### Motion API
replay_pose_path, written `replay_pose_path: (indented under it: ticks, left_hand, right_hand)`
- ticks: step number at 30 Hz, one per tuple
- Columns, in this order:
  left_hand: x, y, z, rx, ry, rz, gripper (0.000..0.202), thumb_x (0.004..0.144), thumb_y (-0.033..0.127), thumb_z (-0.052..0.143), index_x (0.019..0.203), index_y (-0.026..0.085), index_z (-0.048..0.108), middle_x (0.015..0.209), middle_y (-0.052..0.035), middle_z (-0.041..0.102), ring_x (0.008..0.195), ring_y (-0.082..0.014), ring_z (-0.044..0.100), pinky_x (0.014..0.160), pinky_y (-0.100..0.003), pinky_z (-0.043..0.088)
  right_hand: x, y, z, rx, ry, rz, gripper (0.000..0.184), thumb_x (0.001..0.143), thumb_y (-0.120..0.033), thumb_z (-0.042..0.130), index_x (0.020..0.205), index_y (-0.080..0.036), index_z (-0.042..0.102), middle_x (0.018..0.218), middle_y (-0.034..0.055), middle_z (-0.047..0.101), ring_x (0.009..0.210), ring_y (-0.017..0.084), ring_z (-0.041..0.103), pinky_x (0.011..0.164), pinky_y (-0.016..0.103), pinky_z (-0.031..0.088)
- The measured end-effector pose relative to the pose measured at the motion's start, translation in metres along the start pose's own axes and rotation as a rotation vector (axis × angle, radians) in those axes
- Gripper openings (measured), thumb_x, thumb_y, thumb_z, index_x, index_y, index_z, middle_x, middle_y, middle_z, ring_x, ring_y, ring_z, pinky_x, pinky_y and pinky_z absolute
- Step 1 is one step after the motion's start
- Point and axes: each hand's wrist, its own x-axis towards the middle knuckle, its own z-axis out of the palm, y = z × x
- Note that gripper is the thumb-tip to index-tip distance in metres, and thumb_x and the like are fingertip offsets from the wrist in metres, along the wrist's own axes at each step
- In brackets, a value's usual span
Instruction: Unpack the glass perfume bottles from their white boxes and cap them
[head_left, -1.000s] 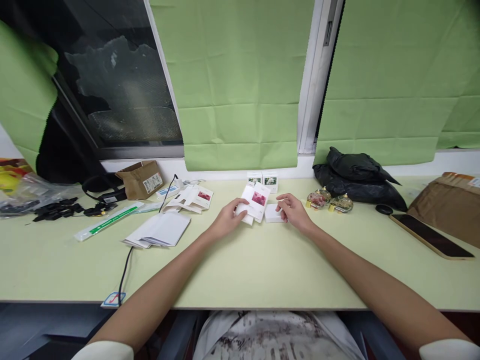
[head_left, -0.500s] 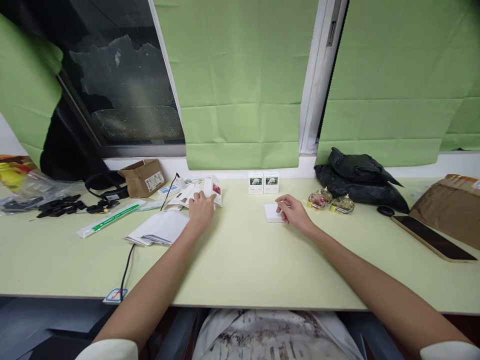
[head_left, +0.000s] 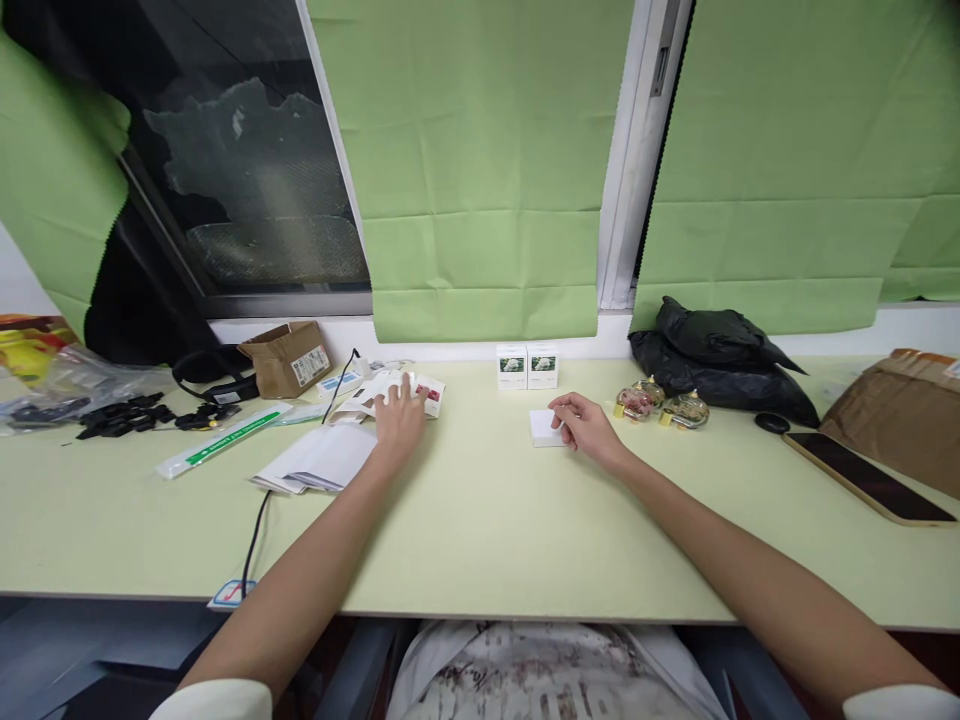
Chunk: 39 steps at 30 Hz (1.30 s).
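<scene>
The fingers (head_left: 391, 398) of the left hand (head_left: 400, 432) are splayed, palm down, over a loose pile of flattened white paper cartons with a pink flower picture (head_left: 431, 395); how firmly they press cannot be told. The fingers of the right hand (head_left: 591, 432) are loosely curled, with a narrow gap towards the thumb, at the right end of a small, flat white box (head_left: 541, 428); the hand hides that end, so whether they grip it or only rest there cannot be told. The box lies on the pale green surface (head_left: 465, 530), between the hands and close to the right one. Just beside the left wrist lie folded white papers (head_left: 322, 455), with a thin black cable (head_left: 253, 550) emerging from beneath them and running to the front edge. Behind the white box, two upright white boxes with green-and-white flower pictures (head_left: 527, 368) stand side by side. Right of the right hand are two ornate glass bottles with gold fittings (head_left: 684, 410), backed by crumpled black plastic bags (head_left: 720, 365). Farther left, a clear plastic sleeve with a green stripe (head_left: 225, 442) lies before a brown cardboard box (head_left: 289, 362).
</scene>
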Motion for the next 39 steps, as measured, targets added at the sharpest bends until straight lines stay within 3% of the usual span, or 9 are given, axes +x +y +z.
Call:
replay_pose_path:
  ticks: [2,5,7,10,15,23,29,33,39]
  left_hand:
    - [0.0,0.009,0.004,-0.05,0.008,0.112,0.056,0.099,0.01,0.035,0.148,0.023,0.056,0.154,-0.0192,0.053,0.128,-0.0371,0.054,0.101,-0.052,0.037]
    - [-0.002,0.022,0.01,-0.092,-0.033,0.166,0.048,0.104,0.025,0.036,0.148,0.02,0.055,0.135,-0.0204,0.067,0.121,-0.0376,0.059,0.102,-0.053,0.036]
    - [-0.003,0.024,0.013,-0.088,-0.058,0.171,0.044,0.104,0.031,0.039,0.136,0.017,0.065,0.125,-0.0212,0.071,0.119,-0.0388,0.06,0.102,-0.054,0.035]
    - [-0.003,0.019,0.015,-0.075,-0.083,0.174,0.04,0.102,0.024,0.038,0.114,0.015,0.075,0.115,-0.0215,0.074,0.116,-0.0381,0.061,0.103,-0.054,0.033]
    - [-0.002,0.01,0.011,-0.062,-0.108,0.168,0.04,0.091,0.008,0.043,0.116,0.013,0.075,0.116,-0.0224,0.073,0.116,-0.037,0.062,0.105,-0.052,0.032]
    - [-0.002,0.009,0.013,-0.105,-0.085,0.188,0.046,0.086,0.008,0.05,0.125,0.016,0.073,0.13,-0.021,0.069,0.127,-0.0357,0.058,0.118,-0.052,0.025]
    - [-0.009,0.031,0.011,-0.541,0.025,0.341,0.045,0.105,0.024,0.035,0.138,0.022,0.066,0.132,-0.0123,0.07,0.127,-0.0308,0.058,0.116,-0.049,0.035]
    - [-0.026,0.055,0.001,-0.867,-0.117,0.471,0.049,0.108,0.042,0.039,0.151,0.026,0.053,0.138,-0.0098,0.067,0.133,-0.028,0.055,0.113,-0.044,0.042]
    - [-0.042,0.077,-0.007,-1.082,-0.285,0.437,0.07,0.099,0.056,0.058,0.16,0.027,0.039,0.153,-0.0116,0.055,0.142,-0.0285,0.05,0.119,-0.044,0.038]
  right_hand:
    - [0.001,0.0,-0.001,0.009,0.01,0.002,0.022,0.089,-0.042,0.062,0.098,-0.021,0.062,0.077,-0.0015,0.064,0.048,0.01,0.052,0.039,0.023,0.039]
    - [0.002,0.002,-0.003,-0.013,0.022,-0.008,0.022,0.089,-0.042,0.06,0.099,-0.022,0.063,0.077,-0.0017,0.064,0.047,0.01,0.052,0.039,0.023,0.039]
    - [0.003,0.003,-0.005,-0.053,0.032,-0.027,0.022,0.091,-0.042,0.058,0.1,-0.022,0.063,0.076,-0.0017,0.064,0.048,0.011,0.052,0.041,0.024,0.038]
    - [0.002,0.004,-0.008,-0.19,0.045,-0.091,0.021,0.094,-0.041,0.054,0.101,-0.023,0.063,0.075,-0.0013,0.066,0.052,0.012,0.054,0.049,0.025,0.041]
    - [0.003,0.003,-0.015,-0.552,0.119,-0.243,0.018,0.095,-0.033,0.05,0.101,-0.025,0.065,0.079,0.0004,0.071,0.071,0.018,0.062,0.066,0.03,0.043]
    - [0.01,0.019,-0.024,-0.827,0.153,-0.287,0.023,0.096,-0.025,0.049,0.113,-0.02,0.063,0.105,0.0104,0.07,0.104,0.029,0.058,0.09,0.04,0.045]
    - [0.01,0.031,-0.022,-0.858,0.099,-0.191,0.031,0.098,-0.027,0.05,0.125,-0.019,0.06,0.125,0.0145,0.063,0.116,0.03,0.058,0.1,0.043,0.044]
    - [0.008,0.028,-0.019,-0.787,0.099,-0.189,0.03,0.099,-0.027,0.048,0.126,-0.02,0.059,0.126,0.013,0.063,0.118,0.029,0.059,0.102,0.043,0.045]
    - [0.005,0.017,-0.013,-0.656,0.164,-0.27,0.025,0.096,-0.028,0.048,0.115,-0.022,0.063,0.118,0.0099,0.064,0.115,0.028,0.058,0.102,0.044,0.046]
